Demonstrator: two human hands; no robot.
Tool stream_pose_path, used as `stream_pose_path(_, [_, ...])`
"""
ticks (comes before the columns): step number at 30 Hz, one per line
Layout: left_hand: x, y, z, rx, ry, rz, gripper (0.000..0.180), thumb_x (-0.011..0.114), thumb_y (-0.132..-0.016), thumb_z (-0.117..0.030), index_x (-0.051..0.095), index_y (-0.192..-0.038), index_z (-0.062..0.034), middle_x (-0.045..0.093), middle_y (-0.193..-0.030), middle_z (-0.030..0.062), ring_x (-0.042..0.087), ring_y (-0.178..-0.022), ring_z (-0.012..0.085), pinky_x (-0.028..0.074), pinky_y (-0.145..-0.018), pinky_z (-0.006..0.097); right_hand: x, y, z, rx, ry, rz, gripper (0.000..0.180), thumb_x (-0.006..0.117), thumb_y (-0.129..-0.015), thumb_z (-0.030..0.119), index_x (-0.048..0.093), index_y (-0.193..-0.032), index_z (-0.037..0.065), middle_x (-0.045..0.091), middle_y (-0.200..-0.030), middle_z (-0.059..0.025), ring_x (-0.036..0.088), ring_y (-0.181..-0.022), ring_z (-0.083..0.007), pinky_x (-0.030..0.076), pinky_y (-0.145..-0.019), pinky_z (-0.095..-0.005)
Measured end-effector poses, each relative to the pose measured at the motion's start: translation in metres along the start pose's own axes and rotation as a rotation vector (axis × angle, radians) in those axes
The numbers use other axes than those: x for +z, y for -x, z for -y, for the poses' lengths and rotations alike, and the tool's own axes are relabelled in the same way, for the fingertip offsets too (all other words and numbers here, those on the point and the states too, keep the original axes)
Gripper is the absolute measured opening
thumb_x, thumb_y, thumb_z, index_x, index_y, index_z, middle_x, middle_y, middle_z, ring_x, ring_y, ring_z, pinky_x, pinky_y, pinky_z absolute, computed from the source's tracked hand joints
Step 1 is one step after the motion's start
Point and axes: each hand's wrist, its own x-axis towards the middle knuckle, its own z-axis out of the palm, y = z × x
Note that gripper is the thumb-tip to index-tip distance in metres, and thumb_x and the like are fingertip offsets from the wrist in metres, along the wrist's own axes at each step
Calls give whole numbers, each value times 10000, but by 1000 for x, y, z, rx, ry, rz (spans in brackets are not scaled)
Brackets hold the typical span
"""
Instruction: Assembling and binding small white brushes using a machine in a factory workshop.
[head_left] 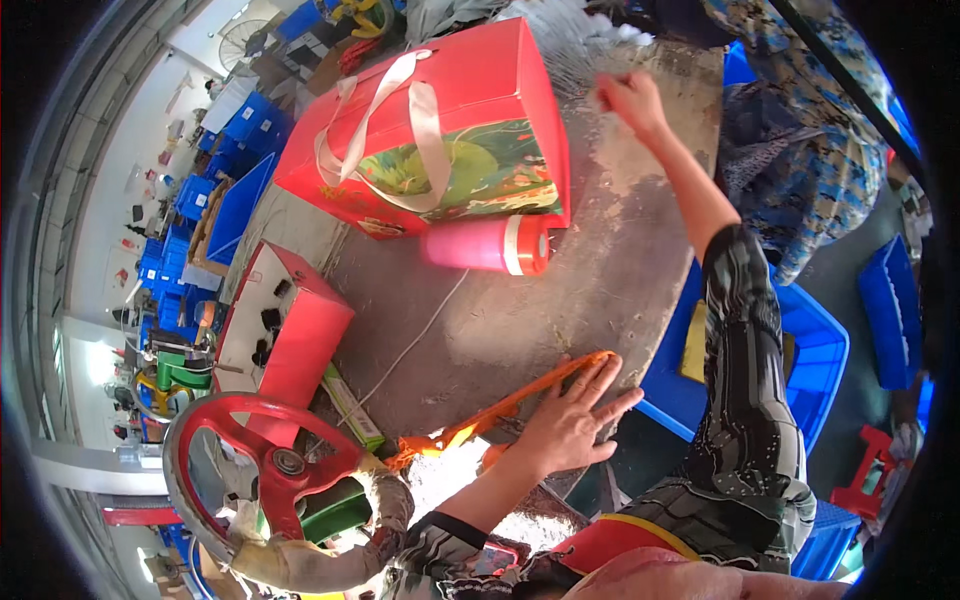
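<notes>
In the head view we have our left hand (572,425) pressed flat, fingers spread, on the near edge of the grey desk (520,320), its fingertips lying on the end of a long orange strip (500,410) that runs along that edge; the grip here is open and clamps nothing, it only rests on the strip and the desk. Our right hand (628,100) reaches to the far side of the desk, beyond the red gift bag (440,130), and its fingers look curled together against the surface, but we cannot tell whether they pinch anything, since the hand is small and blurred there. The red gift bag lies on its side with its pale ribbon handles (400,120) slack on top, and a pink cylinder with a white and red band (490,245) lies touching the bag's near edge. Left of the bag stands a red box with a white top (285,320), and nearer us than that a red handwheel (265,455). Blue crates (800,350) sit below the desk to the right of the bag. As we judge it, the work is at an early stage: the strip is steadied but not lifted, and the bag and the cylinder lie untouched.
</notes>
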Motion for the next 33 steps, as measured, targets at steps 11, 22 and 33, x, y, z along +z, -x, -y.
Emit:
stream_pose_path(11, [8,1,18,68,218,-97,750,644,-623,-317,323,-1299,-262,94,-1415,101,80,-1309,234,68,-1032,498,63,-150,-137,-67,696,-86,537,500,-735,491,594,-888,-15,585,-884,-234,549,-919,-350,413,-801,-415])
stream_pose_path(22, [4,-1,18,78,206,-103,747,642,-610,-295,338,-1291,-248,88,-1416,101,87,-1308,239,66,-1031,503,100,-93,-98,-151,722,63,262,391,-760,138,596,-904,59,583,-955,-177,549,-905,-356,434,-797,-434])
stream_pose_path(33, [6,-1,14,21,103,-22,820,670,-608,-356,245,-1309,-340,47,-1421,78,105,-1303,254,89,-1026,526,8,15,-39,-287,1008,312,334,537,-734,349,588,-755,20,578,-889,-166,551,-827,-354,444,-713,-439])
